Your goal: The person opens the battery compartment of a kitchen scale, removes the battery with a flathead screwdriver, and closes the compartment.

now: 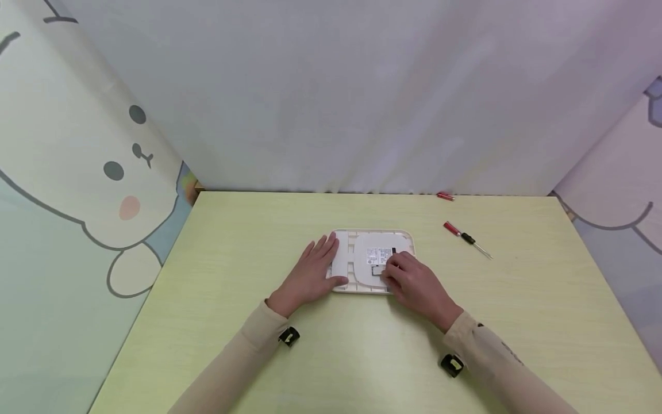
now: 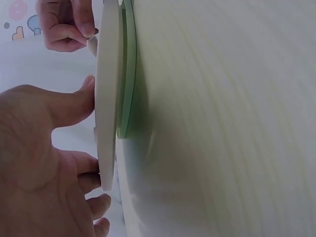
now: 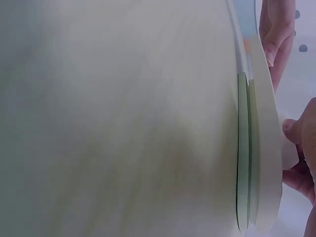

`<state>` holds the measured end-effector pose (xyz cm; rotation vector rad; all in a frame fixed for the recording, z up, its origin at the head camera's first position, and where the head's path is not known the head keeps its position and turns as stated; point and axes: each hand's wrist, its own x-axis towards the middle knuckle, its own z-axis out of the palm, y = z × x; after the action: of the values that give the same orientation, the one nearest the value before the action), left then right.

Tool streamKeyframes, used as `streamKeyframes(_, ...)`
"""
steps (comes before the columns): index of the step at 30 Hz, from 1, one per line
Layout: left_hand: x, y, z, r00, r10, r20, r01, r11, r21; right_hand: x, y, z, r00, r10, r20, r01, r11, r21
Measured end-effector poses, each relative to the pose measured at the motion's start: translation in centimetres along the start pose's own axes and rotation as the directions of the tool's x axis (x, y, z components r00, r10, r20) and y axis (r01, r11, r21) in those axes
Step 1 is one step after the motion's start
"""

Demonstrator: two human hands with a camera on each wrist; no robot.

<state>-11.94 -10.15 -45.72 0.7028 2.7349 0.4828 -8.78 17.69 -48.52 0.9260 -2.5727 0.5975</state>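
Observation:
A flat white device [image 1: 357, 241] with rounded corners lies on the table, its ribbed side with a printed label facing up. A green layer [image 2: 129, 74] shows beneath its white edge in the left wrist view. My left hand [image 1: 310, 276] rests on the left part of the device with fingers extended and the thumb on its near side. Over the right part, my right hand [image 1: 414, 283] pinches a small pale piece [image 2: 92, 45] beside a small rectangular opening [image 1: 377, 269] below the label. The fingers hide most of that piece, so its kind cannot be told.
A screwdriver [image 1: 468, 238] with a red and black handle lies to the right of the device. A small red object [image 1: 445, 196] sits at the table's back edge, near a pale curtain [image 1: 331, 103]. A black wrist camera [image 1: 452, 365] hangs at the right sleeve.

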Motion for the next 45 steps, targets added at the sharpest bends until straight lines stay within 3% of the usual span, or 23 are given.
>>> streamKeyframes(20, 0.22, 0.07, 0.07, 1.000, -0.001, 0.019, 0.001, 1.000, 0.000, -0.52, 0.04, 0.26, 0.999, -0.023, -0.036, 0.023, 1.000, -0.015)
streamKeyframes(29, 0.30, -0.14, 0.11, 1.000, -0.001, 0.013, 0.001, 1.000, 0.000, -0.32, -0.14, 0.15, 0.999, 0.017, 0.044, -0.018, 1.000, 0.010)
streamKeyframes(40, 0.47, -0.17, -0.04, 1.000, 0.001, 0.021, -0.001, 1.000, 0.011, -0.35, -0.10, -0.03, 0.999, 0.034, -0.001, -0.034, 0.999, -0.008)
streamKeyframes(45, 0.31, -0.23, 0.10, 1.000, -0.005, 0.022, 0.005, 1.000, 0.003, -0.27, -0.20, 0.31, 0.996, 0.079, 0.031, -0.079, 0.997, -0.005)
